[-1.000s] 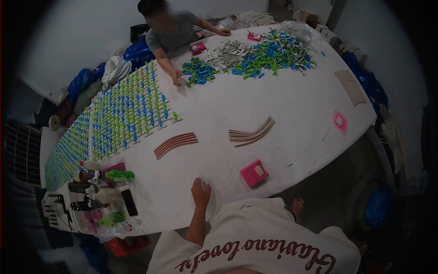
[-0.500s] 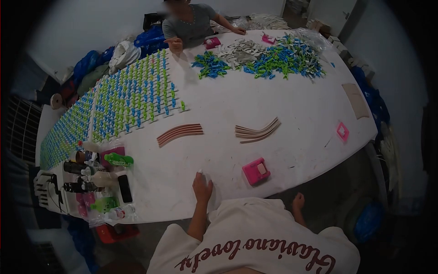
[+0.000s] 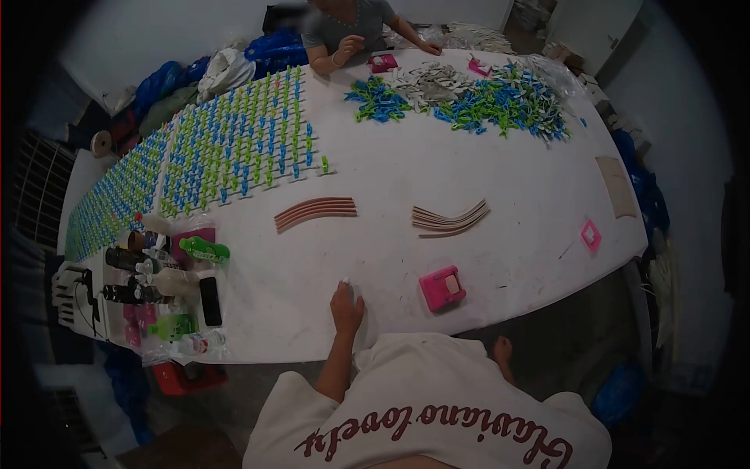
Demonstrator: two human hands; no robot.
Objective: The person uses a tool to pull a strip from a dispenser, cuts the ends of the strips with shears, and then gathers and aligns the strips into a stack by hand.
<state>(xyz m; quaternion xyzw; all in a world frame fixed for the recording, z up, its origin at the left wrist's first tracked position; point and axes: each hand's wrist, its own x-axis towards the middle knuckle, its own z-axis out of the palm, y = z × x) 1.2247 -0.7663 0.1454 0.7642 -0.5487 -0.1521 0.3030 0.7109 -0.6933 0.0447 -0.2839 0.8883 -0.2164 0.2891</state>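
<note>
My left hand point(image 3: 346, 309) rests at the near edge of the white table point(image 3: 328, 254), thumb apart from the fingers, with a small white tip at one fingertip. Nothing else shows in it. Beyond the table edge hangs my right hand point(image 3: 502, 349), its fingers curled in. Between the two hands stands a pink box point(image 3: 442, 288) with a pale block in its top. Ahead of my left hand lies a row of reddish-brown strips point(image 3: 316, 213). To the right of those is a fan of beige strips point(image 3: 451, 220).
Rows of green and blue clothespins point(image 3: 234, 148) cover the left side. Loose clothespins point(image 3: 500, 102) are heaped at the back. Bottles point(image 3: 205, 250) and a phone point(image 3: 211, 301) lie at left. A co-worker point(image 3: 344, 31) is across the table. A pink diamond-shaped piece point(image 3: 591, 236) lies right.
The view has shifted slightly. My left hand has slid a little forward on the table. The co-worker's raised hand has come in nearer the chest. The strips and pink box stay put.
</note>
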